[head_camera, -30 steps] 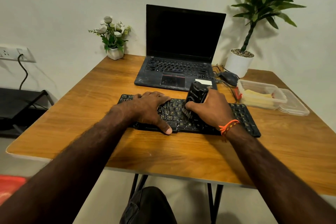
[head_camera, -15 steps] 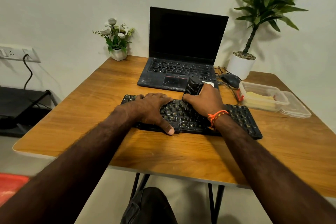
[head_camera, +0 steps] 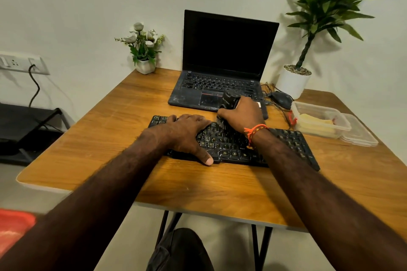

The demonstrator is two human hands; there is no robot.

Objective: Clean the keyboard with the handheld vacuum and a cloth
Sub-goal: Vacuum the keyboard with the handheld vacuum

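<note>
So we've got the flat black external keyboard (head_camera: 233,145) sitting on the wooden table (head_camera: 123,116), just in front of the open black laptop (head_camera: 222,68). Our left hand (head_camera: 187,134) lies spread flat on the keyboard's left half, thumb at its near edge. Our right hand (head_camera: 243,114) is wrapped around the small black handheld vacuum (head_camera: 229,100), which stands on the keys near the far edge. A clear plastic container (head_camera: 319,121) sits off to the right.

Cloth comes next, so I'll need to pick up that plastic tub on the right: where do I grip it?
Take the tub by its near long rim from above with the right hand: it's open, its lid lies beside it, and both long walls are clear.
</note>
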